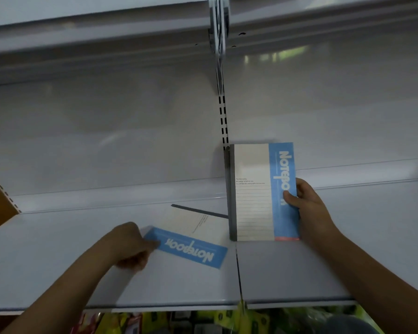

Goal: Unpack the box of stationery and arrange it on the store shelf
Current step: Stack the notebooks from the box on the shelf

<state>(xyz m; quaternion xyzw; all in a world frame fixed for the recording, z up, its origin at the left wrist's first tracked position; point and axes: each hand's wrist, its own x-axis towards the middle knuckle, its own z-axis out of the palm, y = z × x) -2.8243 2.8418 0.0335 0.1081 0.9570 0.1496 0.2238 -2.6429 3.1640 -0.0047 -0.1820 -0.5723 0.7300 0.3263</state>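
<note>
Right of the frame's centre, the right hand (pixel 302 203) grips an upright notebook (pixel 263 191) by its blue right edge, thumb across the cover, so that the book stands on the white shelf (pixel 58 261) with its dark spine turned left, just in front of the slotted upright (pixel 223 116) of the back wall. Lower and left of it, the left hand (pixel 130 244) pinches the near left corner of a second notebook (pixel 193 239), which lies flat on the shelf, its blue band nearest the camera and its far right corner touching or just beside the standing book. Along the bottom edge, yellow packaged goods (pixel 239 319) show blurred beneath the shelf.
</note>
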